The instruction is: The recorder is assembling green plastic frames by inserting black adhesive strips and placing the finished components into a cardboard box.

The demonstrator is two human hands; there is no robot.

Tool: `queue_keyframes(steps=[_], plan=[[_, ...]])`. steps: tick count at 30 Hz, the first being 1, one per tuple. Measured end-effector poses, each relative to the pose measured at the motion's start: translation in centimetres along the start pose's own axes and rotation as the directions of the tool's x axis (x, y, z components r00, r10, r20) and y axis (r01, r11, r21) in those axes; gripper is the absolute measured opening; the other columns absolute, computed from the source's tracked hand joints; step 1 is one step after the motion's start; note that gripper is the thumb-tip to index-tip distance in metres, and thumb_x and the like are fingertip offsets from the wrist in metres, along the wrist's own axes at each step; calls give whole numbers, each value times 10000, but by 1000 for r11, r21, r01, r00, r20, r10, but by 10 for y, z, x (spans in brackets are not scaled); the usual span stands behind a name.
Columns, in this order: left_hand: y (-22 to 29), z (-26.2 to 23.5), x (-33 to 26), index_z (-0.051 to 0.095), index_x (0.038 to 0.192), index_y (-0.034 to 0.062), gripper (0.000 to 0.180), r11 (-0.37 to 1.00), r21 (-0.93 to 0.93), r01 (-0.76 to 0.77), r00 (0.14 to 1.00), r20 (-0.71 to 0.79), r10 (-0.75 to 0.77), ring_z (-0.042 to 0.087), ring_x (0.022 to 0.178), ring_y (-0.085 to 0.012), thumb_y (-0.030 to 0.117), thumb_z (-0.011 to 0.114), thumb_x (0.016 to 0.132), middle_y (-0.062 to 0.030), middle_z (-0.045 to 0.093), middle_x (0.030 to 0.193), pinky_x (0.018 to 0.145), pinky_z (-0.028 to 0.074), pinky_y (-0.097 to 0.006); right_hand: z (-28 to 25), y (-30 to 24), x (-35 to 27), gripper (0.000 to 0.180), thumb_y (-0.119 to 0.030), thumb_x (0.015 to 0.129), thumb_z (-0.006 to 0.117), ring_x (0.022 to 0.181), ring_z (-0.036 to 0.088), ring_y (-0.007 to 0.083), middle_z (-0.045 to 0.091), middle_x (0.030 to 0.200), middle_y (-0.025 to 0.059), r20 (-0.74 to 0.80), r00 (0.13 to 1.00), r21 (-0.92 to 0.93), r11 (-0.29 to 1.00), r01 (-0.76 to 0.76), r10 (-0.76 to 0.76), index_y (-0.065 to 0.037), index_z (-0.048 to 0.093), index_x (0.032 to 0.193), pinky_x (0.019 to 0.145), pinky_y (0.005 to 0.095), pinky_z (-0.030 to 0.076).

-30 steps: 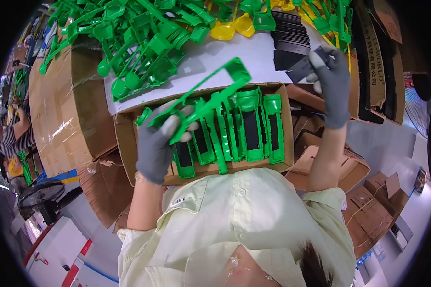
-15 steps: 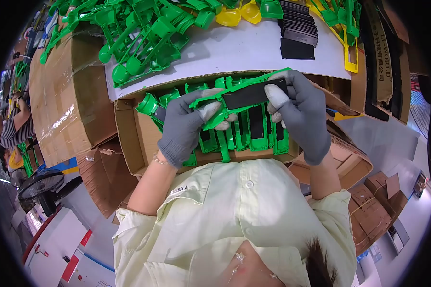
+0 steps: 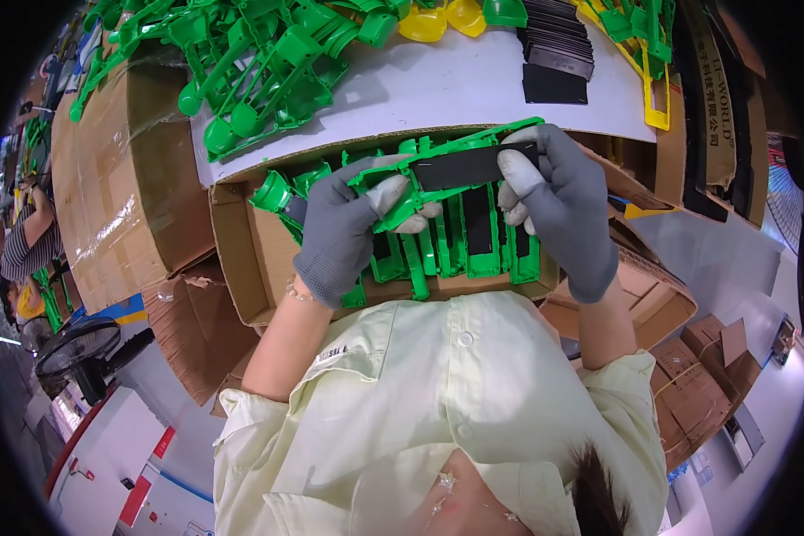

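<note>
Both gloved hands hold one long green plastic part [image 3: 404,217] above an open cardboard box. A flat black strip [image 3: 460,168] lies along this part, between its raised edges. My left hand [image 3: 341,228] grips the left end, thumb on top and fingertips underneath. Around the right end, my right hand [image 3: 558,201] is closed, its thumb pressing on the strip. Beneath the hands, the cardboard box [image 3: 232,234] contains several green parts [image 3: 481,264], some with black strips in them.
A white tabletop [image 3: 420,89] beyond the box bears a heap of green parts [image 3: 259,67], yellow pieces [image 3: 424,25] and a stack of black strips [image 3: 556,54]. Large cartons [image 3: 107,170] stand at the left. A black fan [image 3: 79,348] and another person [image 3: 34,234] are farther left.
The held green part and both hands stay nearly in place. My right thumb has shifted slightly on the strip, and the whole view has moved a little.
</note>
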State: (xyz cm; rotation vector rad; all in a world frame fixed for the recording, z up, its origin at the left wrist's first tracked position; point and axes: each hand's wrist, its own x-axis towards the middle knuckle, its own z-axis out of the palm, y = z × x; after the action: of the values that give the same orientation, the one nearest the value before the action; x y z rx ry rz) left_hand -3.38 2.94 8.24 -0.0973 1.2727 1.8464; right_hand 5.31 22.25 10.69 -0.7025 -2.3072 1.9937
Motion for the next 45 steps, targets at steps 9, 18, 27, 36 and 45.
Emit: queue_keyframes(steps=[9, 18, 27, 36, 45], plan=[[-2, 8, -4, 553, 1153, -71, 300, 998, 30, 48, 999, -24, -47, 680, 791, -279, -31, 549, 855, -175, 635, 951, 620, 584, -300, 3, 2, 1, 174, -154, 857, 625, 454, 474, 41, 537, 575, 12, 50, 985, 17, 986, -166, 165, -21, 560, 948, 408, 185, 351], [8, -6, -18, 614, 1064, -60, 244, 953, 301, -7, 999, -41, 20, 677, 734, -181, -24, 629, 823, -111, 657, 902, 562, 540, -219, 10, 21, -7, 289, -190, 727, 766, 538, 504, 64, 587, 678, 31, -321, 867, -461, 863, 208, -381, -43, 593, 907, 528, 200, 426], [8, -21, -40, 634, 1016, -39, 201, 911, 400, 97, 995, -29, -94, 651, 699, -139, -36, 631, 815, -83, 653, 871, 542, 522, -208, 20, 43, -36, 122, -80, 803, 678, 571, 578, 72, 630, 706, 59, 226, 973, -215, 977, 6, 44, 2, 616, 869, 511, 226, 447], [100, -107, -74, 570, 926, 10, 177, 769, 608, 198, 961, -276, -29, 592, 536, -88, 81, 647, 783, -54, 615, 688, 379, 368, -166, 47, 28, -23, 353, -260, 735, 740, 511, 530, 139, 603, 636, 74, 247, 949, -344, 898, 273, -194, -97, 640, 1031, 518, 257, 446], [116, -129, -40, 583, 896, 59, 195, 446, 812, 376, 913, -242, -329, 480, 439, -48, 118, 702, 753, -1, 550, 624, 378, 341, -183, 129, 30, 4, 392, -229, 824, 580, 562, 607, 282, 597, 623, 66, 767, 642, -551, 523, 651, 10, -162, 509, 1204, 479, 400, 441]])
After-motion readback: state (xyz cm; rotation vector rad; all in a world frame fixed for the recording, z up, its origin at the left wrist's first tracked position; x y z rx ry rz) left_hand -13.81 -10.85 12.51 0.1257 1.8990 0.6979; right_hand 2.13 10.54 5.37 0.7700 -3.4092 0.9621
